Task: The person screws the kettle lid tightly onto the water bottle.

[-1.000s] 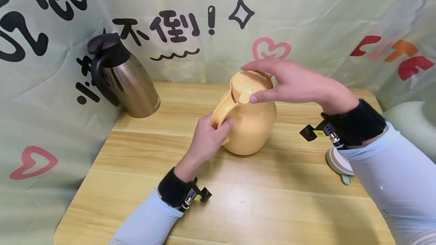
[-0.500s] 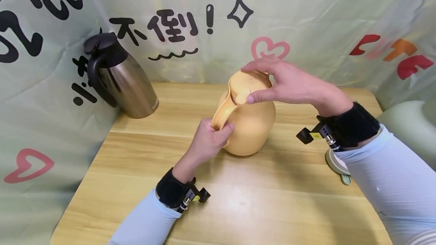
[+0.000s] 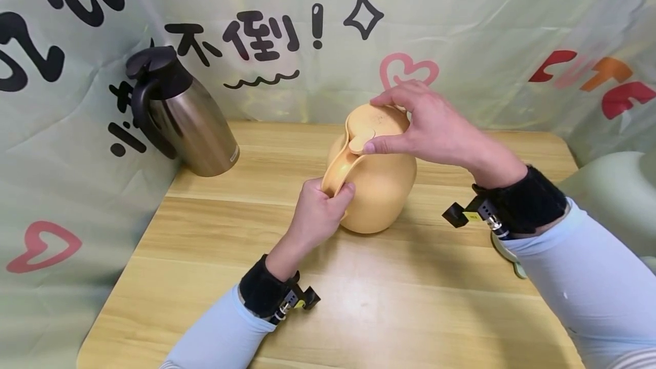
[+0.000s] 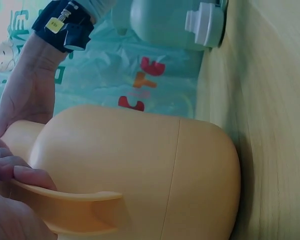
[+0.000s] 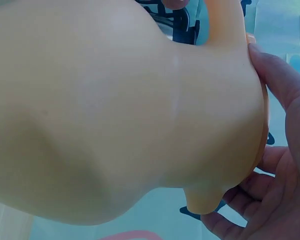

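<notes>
A pale orange vacuum jug point(image 3: 384, 192) stands upright on the table in the head view. My left hand point(image 3: 318, 212) grips its handle point(image 3: 339, 171), fingers wrapped round it and the thumb lying along its near side. Over the jug's top, my right hand point(image 3: 435, 124) holds the round lid point(image 3: 379, 118): the thumb presses at the lid's tab point(image 3: 361, 141), and the fingers curl over the far edge. Seen from the right wrist, those fingers reach beside the short spout point(image 5: 205, 200). The left wrist view shows the handle point(image 4: 85, 210) and jug side up close.
A brown steel thermos jug point(image 3: 200, 130) with a black top stands at the back left. At right, a pale green rounded vessel point(image 3: 615, 198) and a small round item point(image 3: 504, 249) are partly hidden by my right sleeve. A printed cloth point(image 3: 461, 10) hangs behind the table point(image 3: 205, 278).
My right hand has turned slightly clockwise, its thumb moving left and its fingertips right. The lid's tab has shifted left towards the handle with it. My left hand keeps its grip on the handle.
</notes>
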A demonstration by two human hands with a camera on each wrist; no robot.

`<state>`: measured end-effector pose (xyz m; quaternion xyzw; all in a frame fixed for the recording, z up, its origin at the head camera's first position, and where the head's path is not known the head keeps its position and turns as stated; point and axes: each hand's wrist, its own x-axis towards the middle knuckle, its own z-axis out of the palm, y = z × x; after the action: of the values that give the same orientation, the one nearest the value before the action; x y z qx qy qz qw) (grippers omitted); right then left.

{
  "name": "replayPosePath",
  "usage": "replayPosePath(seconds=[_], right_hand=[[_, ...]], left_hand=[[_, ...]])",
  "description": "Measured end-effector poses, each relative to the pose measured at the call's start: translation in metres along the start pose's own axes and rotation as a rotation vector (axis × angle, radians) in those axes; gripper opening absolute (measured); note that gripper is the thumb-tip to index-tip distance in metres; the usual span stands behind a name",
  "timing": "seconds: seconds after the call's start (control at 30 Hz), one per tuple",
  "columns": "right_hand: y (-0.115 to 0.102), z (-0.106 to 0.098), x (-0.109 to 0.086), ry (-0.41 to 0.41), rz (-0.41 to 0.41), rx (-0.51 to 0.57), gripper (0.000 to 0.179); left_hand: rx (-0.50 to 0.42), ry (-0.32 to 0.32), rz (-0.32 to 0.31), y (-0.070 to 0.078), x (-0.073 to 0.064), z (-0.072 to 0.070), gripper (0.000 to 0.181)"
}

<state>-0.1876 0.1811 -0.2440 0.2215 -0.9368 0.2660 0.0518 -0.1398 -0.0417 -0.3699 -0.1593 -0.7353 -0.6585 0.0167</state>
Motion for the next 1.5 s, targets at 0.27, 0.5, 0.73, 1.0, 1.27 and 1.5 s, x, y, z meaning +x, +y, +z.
replayPosePath(seconds=[0.27, 0.5, 0.73, 1.0, 1.27, 1.5], right_hand=[[-0.005, 0.001, -0.006, 0.025, 0.073, 0.011, 0.082], [-0.003, 0.006, -0.009, 0.088, 0.046, 0.043, 0.080], [0.008, 0.021, -0.020, 0.176, -0.046, 0.108, 0.082], [0.018, 0.033, -0.042, 0.335, 0.003, 0.360, 0.066], [0.033, 0.053, -0.066, 0.461, 0.084, 0.423, 0.048], [0.051, 0.079, -0.087, 0.409, 0.161, 0.397, 0.043]], left_hand=[[0.011, 0.012, 0.007, 0.002, -0.001, 0.003, 0.037], [-0.004, 0.016, 0.024, 0.002, 0.003, 0.003, 0.035], [-0.026, 0.020, 0.032, 0.002, 0.003, 0.003, 0.033], [-0.042, 0.068, 0.033, -0.002, 0.005, -0.001, 0.034], [-0.028, 0.153, 0.004, -0.007, 0.016, -0.019, 0.034], [-0.027, 0.245, -0.002, -0.018, 0.035, -0.050, 0.027]])
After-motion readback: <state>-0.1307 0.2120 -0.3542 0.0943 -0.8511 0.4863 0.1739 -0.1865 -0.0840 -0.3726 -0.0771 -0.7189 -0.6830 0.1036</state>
